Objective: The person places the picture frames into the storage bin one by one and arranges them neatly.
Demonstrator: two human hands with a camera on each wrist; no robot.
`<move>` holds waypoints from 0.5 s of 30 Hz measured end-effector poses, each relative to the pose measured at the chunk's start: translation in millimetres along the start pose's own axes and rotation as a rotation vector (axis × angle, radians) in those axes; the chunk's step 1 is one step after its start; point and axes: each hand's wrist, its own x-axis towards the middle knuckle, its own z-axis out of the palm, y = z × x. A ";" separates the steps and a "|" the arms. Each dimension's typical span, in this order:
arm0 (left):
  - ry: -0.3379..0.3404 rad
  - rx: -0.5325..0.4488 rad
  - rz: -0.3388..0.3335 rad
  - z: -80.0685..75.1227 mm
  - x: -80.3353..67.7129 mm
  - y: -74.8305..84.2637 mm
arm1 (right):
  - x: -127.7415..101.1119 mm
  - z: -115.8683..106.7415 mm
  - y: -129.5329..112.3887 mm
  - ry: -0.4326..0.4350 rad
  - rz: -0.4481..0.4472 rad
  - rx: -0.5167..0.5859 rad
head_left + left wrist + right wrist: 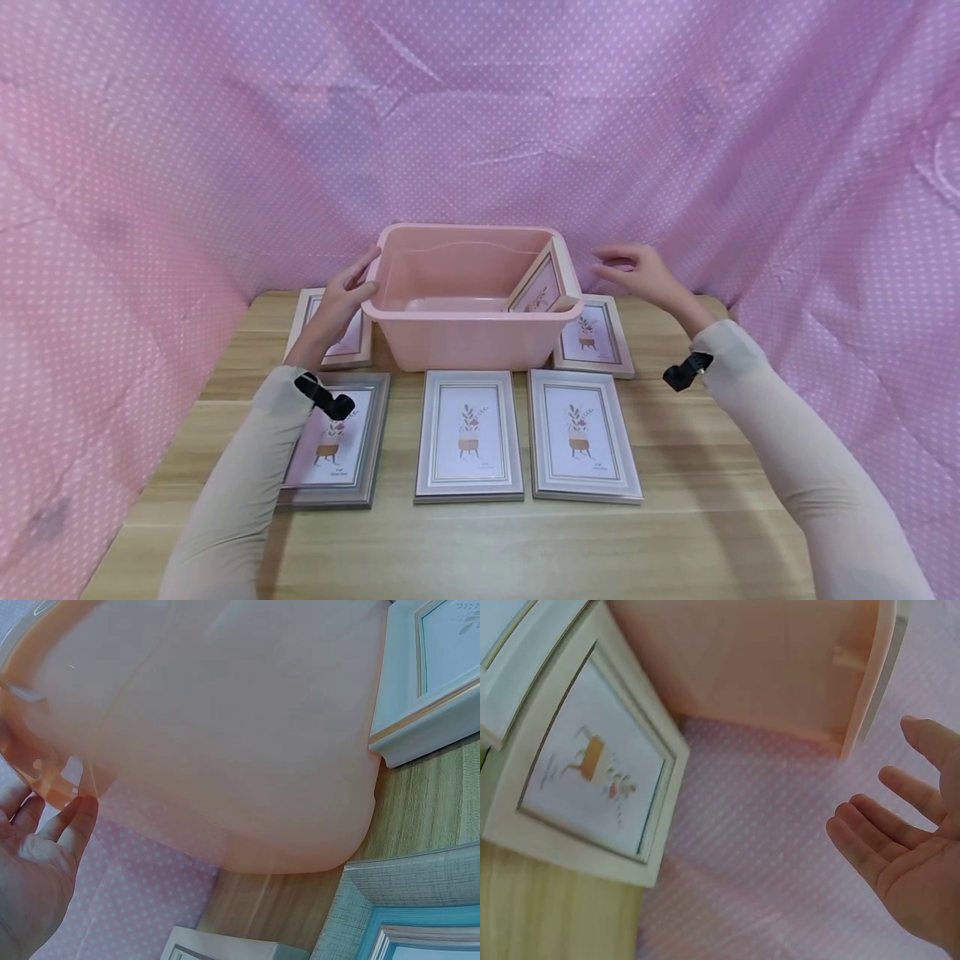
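On the wooden table (480,542), a pink tub (457,337) is sitting at the far middle, serving as the reference point. Inside the tub, one frame (542,285) is leaning tilted against its right wall. Five more frames are lying flat around the tub: a grey frame (360,450) at front left, a pale frame (468,435) directly in front, a third frame (583,433) at front right, a pink frame (596,336) at the right corner, and another frame (358,340) at the left side. The left hand (341,300) is touching the tub's left rim, thumb on the lip, fingers relaxed. The right hand (637,271) is hovering apart from the tub's right rim, fingers spread, holding nothing.
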 end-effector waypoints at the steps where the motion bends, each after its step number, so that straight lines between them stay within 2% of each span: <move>1: 0.003 0.001 -0.001 -0.1 -0.8 0.4 | -0.6 -1.3 5.3 0.008 0.017 0.002; 8: 0.000 0.025 0.001 4.2 -7.8 12.2 | -4.0 -7.6 47.3 -0.010 0.089 -0.035; 15: -0.004 0.061 -0.008 9.7 -10.3 21.0 | -3.3 -6.0 82.4 -0.073 0.165 -0.046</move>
